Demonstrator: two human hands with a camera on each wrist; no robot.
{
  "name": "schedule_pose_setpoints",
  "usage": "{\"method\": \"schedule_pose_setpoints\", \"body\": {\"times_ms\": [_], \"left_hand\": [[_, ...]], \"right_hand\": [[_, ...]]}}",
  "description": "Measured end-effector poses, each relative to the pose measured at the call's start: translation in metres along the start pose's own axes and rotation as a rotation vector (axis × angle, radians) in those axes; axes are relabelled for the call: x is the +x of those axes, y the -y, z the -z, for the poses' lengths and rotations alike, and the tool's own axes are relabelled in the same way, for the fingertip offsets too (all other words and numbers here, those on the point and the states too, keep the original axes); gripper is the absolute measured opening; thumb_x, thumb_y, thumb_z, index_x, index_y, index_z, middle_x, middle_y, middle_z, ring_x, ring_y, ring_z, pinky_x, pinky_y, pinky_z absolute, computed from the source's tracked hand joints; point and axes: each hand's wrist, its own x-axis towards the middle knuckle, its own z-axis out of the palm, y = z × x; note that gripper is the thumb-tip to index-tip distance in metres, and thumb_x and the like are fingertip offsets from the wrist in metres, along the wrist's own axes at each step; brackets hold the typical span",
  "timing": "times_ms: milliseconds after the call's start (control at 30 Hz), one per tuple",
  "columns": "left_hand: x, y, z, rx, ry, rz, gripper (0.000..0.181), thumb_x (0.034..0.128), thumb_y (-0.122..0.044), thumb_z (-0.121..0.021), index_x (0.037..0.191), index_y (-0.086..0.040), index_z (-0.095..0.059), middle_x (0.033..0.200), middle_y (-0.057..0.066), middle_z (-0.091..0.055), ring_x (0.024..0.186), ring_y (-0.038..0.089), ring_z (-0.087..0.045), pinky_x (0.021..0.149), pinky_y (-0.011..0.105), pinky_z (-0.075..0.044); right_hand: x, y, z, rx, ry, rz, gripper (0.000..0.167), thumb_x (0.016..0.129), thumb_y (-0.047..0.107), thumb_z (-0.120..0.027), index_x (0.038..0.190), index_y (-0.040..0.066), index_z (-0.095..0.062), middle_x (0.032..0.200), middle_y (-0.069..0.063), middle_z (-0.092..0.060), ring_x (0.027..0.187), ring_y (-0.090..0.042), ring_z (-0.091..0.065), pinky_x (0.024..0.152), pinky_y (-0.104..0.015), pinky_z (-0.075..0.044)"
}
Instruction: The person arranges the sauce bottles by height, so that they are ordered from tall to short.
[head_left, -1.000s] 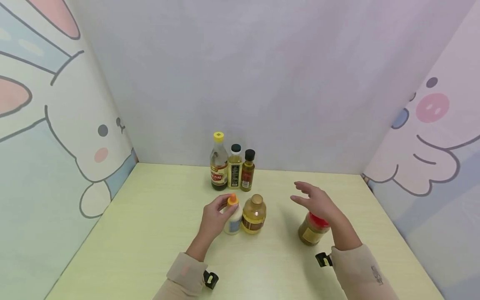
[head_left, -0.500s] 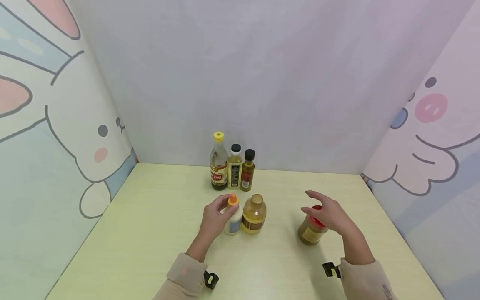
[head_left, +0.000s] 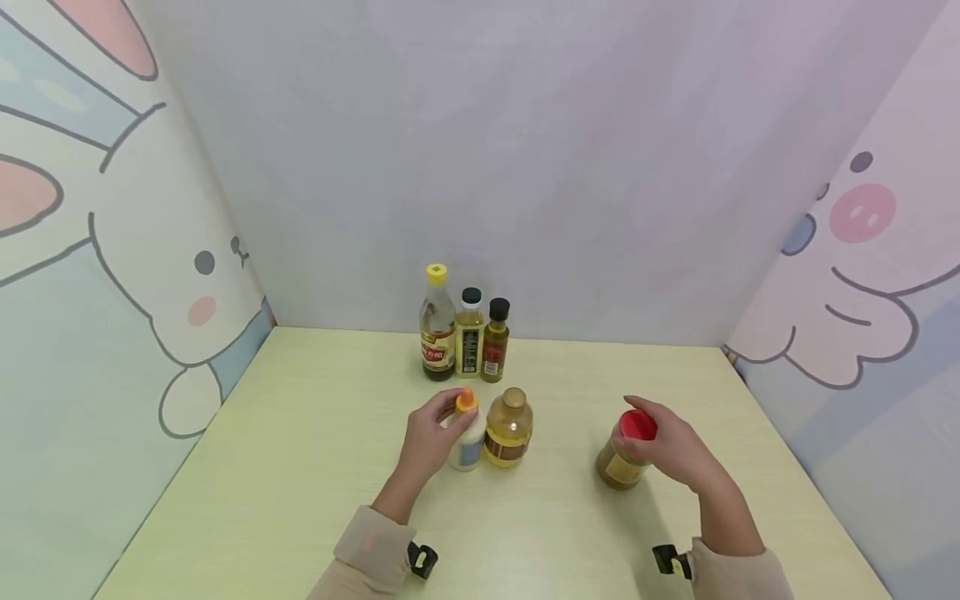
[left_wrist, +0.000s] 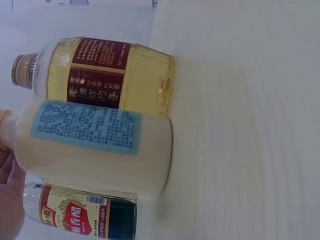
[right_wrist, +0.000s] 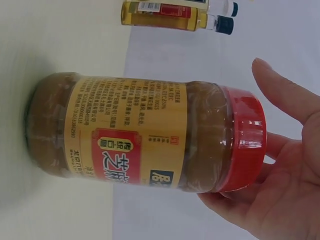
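Observation:
My left hand [head_left: 432, 429] pinches the neck of a cream-white squeeze bottle [head_left: 467, 450] with an orange nozzle cap. It stands upright on the table, its blue label facing the left wrist camera. Right beside it is a squat bottle of yellow cooking oil [head_left: 507, 433] with a gold cap. On the right, my right hand [head_left: 670, 442] is spread around the red lid of a sesame paste jar [right_wrist: 135, 132]. In the right wrist view the thumb stands apart from the lid, while the other fingers are partly hidden behind it.
Behind the oil, a yellow-capped vinegar bottle [head_left: 438, 333], a slim pale-oil bottle [head_left: 469, 342] and a small dark-capped bottle [head_left: 495, 346] stand in a row. A pale wall [head_left: 480, 167] closes off the back of the light table [head_left: 322, 417]; printed panels flank it.
My right hand has moved right and lower, from above the jar to around its red lid. The left hand and the bottles have stayed in place.

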Motion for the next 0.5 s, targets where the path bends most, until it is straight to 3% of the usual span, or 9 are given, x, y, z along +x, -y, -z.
{"method": "schedule_pose_setpoints", "body": {"times_ms": [200, 500], "left_hand": [[-0.0001, -0.0017, 0.0013, -0.026, 0.014, -0.020, 0.038, 0.0881, -0.013, -0.074, 0.122, 0.001, -0.063, 0.117, 0.015, -0.065, 0.110, 0.032, -0.062, 0.094, 0.043, -0.049], [0.0017, -0.0027, 0.0074, 0.018, 0.020, -0.025, 0.037, 0.0861, -0.018, -0.077, 0.118, -0.003, -0.066, 0.113, 0.010, -0.068, 0.104, 0.027, -0.065, 0.089, 0.042, -0.052]], "right_hand": [[-0.0025, -0.0046, -0.0007, -0.012, -0.015, -0.029, 0.076, 0.085, 0.028, -0.077, 0.144, -0.002, -0.039, 0.130, -0.029, -0.047, 0.112, -0.046, -0.047, 0.075, -0.046, -0.055], [-0.0067, -0.0067, -0.0013, -0.023, -0.042, -0.059, 0.079, 0.084, 0.030, -0.077, 0.143, -0.005, -0.038, 0.131, -0.030, -0.045, 0.113, -0.048, -0.046, 0.077, -0.049, -0.055]]}}
